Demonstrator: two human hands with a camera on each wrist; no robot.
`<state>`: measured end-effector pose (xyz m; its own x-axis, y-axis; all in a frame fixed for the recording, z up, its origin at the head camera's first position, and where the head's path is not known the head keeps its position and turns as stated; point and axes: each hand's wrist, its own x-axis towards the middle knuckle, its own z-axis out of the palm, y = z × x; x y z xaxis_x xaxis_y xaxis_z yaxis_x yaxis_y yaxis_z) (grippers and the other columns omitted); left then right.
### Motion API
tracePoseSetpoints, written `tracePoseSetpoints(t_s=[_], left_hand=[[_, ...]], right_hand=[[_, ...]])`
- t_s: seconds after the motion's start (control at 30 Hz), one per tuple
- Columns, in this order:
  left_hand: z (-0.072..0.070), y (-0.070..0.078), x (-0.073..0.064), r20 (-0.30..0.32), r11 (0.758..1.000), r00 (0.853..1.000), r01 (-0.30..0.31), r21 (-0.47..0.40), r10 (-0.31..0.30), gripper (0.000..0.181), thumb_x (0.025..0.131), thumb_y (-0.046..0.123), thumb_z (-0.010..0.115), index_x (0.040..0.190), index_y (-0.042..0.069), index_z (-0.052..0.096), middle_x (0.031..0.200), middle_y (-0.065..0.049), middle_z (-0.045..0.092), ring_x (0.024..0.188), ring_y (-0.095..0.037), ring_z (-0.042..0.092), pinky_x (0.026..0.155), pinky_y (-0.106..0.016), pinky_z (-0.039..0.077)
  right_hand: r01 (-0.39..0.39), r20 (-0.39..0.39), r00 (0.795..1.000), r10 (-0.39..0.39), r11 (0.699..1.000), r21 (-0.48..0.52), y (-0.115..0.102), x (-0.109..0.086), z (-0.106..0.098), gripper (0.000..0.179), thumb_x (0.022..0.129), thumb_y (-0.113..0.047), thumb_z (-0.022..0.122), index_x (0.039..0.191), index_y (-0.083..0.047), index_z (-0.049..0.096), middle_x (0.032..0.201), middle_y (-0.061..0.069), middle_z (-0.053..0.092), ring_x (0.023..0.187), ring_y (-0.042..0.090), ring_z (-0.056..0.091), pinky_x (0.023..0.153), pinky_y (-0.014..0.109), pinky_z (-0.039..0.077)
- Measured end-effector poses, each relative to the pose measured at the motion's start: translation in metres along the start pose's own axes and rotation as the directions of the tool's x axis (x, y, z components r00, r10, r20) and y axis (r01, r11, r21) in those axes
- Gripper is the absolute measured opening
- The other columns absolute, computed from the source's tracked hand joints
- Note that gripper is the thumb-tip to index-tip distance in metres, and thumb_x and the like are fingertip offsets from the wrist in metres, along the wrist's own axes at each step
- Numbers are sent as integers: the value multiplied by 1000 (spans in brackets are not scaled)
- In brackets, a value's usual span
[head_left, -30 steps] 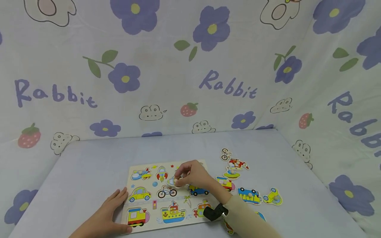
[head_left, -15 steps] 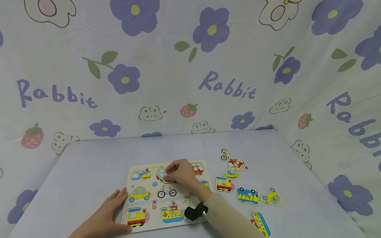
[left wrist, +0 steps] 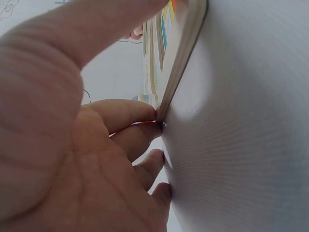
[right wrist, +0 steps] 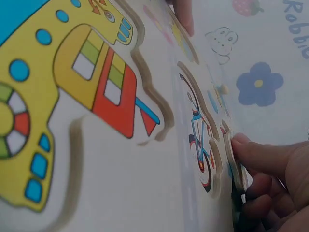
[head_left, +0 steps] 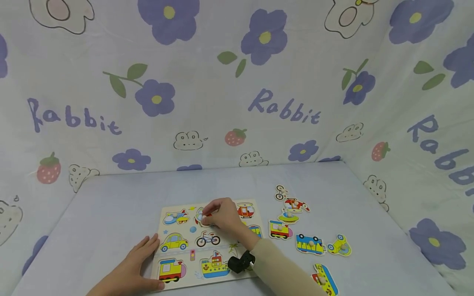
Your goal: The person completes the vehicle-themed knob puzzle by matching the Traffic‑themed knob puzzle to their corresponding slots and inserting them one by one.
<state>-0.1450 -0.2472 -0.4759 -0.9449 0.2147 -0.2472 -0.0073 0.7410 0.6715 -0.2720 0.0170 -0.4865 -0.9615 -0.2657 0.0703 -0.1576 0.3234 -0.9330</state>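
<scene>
A wooden puzzle board [head_left: 191, 269] printed with vehicles lies on the table. Its top-left recess holds a knobbed airplane piece [head_left: 175, 217]. My right hand [head_left: 225, 217] pinches a rocket piece [head_left: 199, 214] over the printed rocket in the top row, its fingers hiding part of both. In the right wrist view this rocket piece [right wrist: 233, 159] shows edge-on, close over the board, under the thumb. My left hand [head_left: 135, 267] rests at the board's left side with fingers extended. The left wrist view shows its fingertips [left wrist: 152, 113] right at the board's edge.
Right of the board lie loose knobbed pieces: a bicycle [head_left: 280, 192], a red helicopter [head_left: 295, 204], a flying saucer [head_left: 288, 217], a train [head_left: 279, 229], a blue bus [head_left: 309, 244], a yellow car [head_left: 339, 246] and a boat [head_left: 326, 280]. A patterned curtain [head_left: 207, 82] rises behind the table.
My right hand has moved left from the board's middle with the rocket piece, onto the printed rocket. The boat piece has come into view from behind the right arm. My left hand has stayed put.
</scene>
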Motion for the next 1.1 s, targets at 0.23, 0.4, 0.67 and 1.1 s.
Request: tracePoseSetpoints(t_s=[0.23,0.4,0.67,1.1], left_hand=[[0,0,-1,9,1000,1000,-1,-12,1,124,54,49,93,153,3,32,161,-15,21,146,-41,5,107,-68,18],[0,0,0,10,1000,1000,7,-9,-7,125,54,50,93,153,4,31,161,-15,20,146,-41,4,106,-68,18],[0,-1,-1,14,1000,1000,-7,-13,8,124,56,50,92,153,2,31,160,-16,20,146,-42,4,106,-69,18],[1,0,-2,3,1000,1000,9,18,-9,126,54,54,91,153,5,32,161,-16,18,146,-42,6,106,-68,18]], right_hand=[[-62,-118,991,63,998,9,2,4,9,18,72,-7,89,80,-11,73,73,-3,68,66,11,64,63,25,52],[-94,-179,980,88,995,-27,1,6,17,20,70,-11,90,78,-14,72,70,-6,66,65,11,63,62,26,52],[-142,-229,965,125,988,-58,-3,5,24,23,68,-17,92,78,-16,72,68,-8,65,62,10,62,60,27,51],[-147,-229,967,110,978,-150,-7,4,24,23,68,-21,92,74,-16,71,66,-10,63,62,10,59,59,27,48]])
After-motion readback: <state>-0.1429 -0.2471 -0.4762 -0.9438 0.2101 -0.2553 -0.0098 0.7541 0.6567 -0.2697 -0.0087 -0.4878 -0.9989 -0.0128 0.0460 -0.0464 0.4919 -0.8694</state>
